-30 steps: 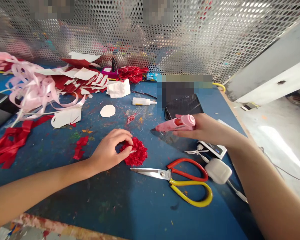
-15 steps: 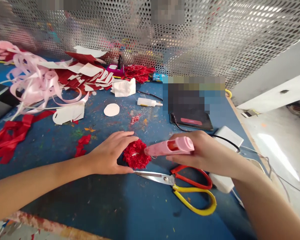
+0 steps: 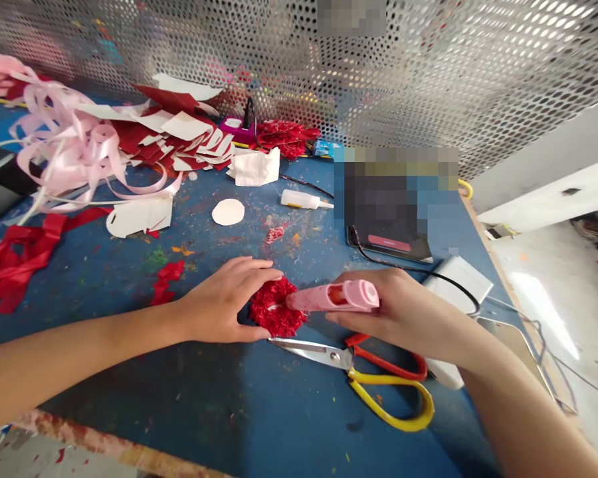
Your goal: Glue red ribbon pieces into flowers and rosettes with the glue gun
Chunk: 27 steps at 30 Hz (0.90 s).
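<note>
The left hand (image 3: 224, 302) lies open on the blue surface (image 3: 229, 405), with its fingers touching the side of the red ruffled flower (image 3: 274, 317). The right hand (image 3: 403, 309) is wrapped around the pink glue gun (image 3: 336, 297), and the tip is at the flower's middle. It would be best to hold the flower firm, squeeze gently, and keep fingers off the tip, which may be hot.

glue gun (image 3: 336, 297) 1 | scissors (image 3: 346, 362) 1 | glue bottle (image 3: 303, 199) 1 | white disc (image 3: 228, 212) 1
</note>
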{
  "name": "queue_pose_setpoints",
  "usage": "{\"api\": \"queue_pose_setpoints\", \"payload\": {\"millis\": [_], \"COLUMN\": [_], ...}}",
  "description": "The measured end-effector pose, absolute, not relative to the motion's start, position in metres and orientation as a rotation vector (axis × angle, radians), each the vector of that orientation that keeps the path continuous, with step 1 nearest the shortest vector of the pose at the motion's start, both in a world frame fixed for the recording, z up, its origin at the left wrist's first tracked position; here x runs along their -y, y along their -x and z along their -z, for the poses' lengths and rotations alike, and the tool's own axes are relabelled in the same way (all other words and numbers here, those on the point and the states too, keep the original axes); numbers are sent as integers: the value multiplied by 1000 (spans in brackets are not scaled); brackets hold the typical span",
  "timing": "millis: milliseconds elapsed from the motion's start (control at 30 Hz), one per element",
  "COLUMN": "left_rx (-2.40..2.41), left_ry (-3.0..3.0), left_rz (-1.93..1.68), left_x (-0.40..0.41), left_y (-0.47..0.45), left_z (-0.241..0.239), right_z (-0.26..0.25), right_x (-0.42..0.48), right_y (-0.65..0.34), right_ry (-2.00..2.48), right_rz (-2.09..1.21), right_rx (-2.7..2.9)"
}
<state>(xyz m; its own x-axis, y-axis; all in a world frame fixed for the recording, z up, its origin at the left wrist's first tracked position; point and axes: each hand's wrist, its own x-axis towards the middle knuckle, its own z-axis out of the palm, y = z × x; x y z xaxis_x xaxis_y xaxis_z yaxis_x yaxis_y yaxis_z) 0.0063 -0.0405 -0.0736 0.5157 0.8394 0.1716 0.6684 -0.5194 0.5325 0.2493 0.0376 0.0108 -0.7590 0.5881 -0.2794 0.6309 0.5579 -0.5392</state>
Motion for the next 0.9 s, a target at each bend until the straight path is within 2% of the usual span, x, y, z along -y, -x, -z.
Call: {"api": "queue_pose_setpoints", "payload": {"millis": [533,900], "left_rx": [-1262,-1252], "left_ry": [-2380,-2389], "left_rz": [-548,-554], "left_x": [41,41], "left_y": [-7,-7], "left_z": [73,73], "right_z": [-11,-14], "right_x": [-34,-32], "right_y": [-246,-247], "right_ry": [-1039,-1065], "right_rz": [851,893], "right_rx": [-2734,-2725]}}
